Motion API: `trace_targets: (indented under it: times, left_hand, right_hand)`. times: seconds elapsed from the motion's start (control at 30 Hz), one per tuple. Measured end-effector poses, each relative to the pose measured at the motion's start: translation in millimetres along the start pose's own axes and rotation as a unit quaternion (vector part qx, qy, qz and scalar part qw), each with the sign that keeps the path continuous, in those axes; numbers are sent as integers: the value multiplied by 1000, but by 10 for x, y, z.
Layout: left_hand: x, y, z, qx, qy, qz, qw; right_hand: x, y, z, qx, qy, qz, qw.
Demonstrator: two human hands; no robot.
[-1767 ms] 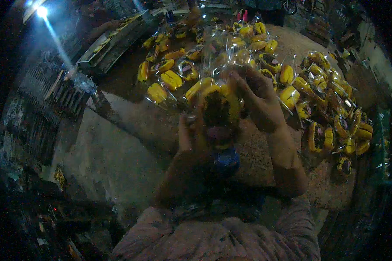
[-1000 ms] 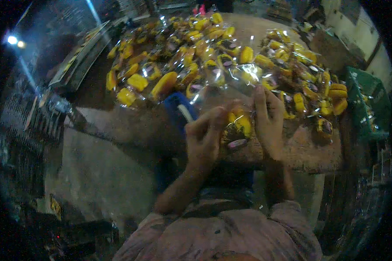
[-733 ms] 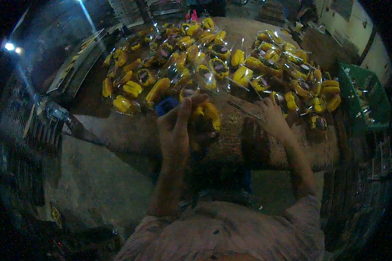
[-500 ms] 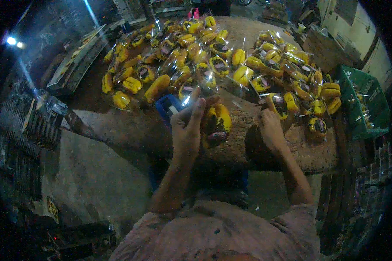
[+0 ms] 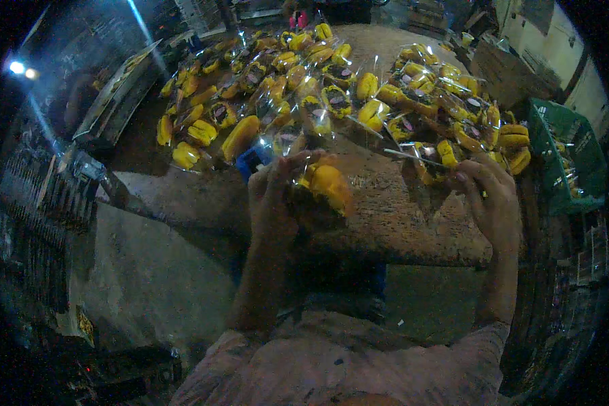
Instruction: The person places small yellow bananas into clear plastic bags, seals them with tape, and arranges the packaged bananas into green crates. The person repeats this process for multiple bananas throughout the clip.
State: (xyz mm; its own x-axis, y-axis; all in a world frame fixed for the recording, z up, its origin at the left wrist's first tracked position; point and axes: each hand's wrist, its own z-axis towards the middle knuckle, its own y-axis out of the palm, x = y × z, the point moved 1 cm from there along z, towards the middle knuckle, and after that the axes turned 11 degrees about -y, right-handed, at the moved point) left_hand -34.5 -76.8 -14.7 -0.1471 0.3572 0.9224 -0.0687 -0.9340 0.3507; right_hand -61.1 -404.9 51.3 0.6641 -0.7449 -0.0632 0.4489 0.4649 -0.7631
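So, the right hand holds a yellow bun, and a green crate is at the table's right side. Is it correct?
Not quite: the head view shows the yellow bun in the left hand, not the right hand. The green crate is indeed at the right side of the table.

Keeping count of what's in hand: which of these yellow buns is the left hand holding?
The bun just right of the left hand, over the near part of the table; the other buns lie farther off.

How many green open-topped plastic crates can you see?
1: the green plastic crate is at the picture's right, beside the brown tabletop, beyond the bare right hand. More could be hidden in the dark edges.
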Motion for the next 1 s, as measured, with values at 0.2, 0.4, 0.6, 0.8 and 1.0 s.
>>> trace_targets:
  times: [0.2,0.4,0.6,0.8,1.0]
  left_hand:
    - [-14,44,-34,1,-8,36,999]
    - [-24,145,-28,-34,23,30,999]
    - [-6,239,-78,-39,7,53,998]
    - [-92,303,-109,-62,47,42,996]
    - [-285,209,-54,-61,83,-34,994]
  right_hand:
    - [9,-10,2,36,-49,7,998]
    - [-34,-53,-22,37,-59,-13,997]
    - [-34,-82,-63,34,-65,-19,997]
    - [-63,-84,-77,44,-90,-49,994]
    - [-90,-128,-67,46,-109,-64,991]
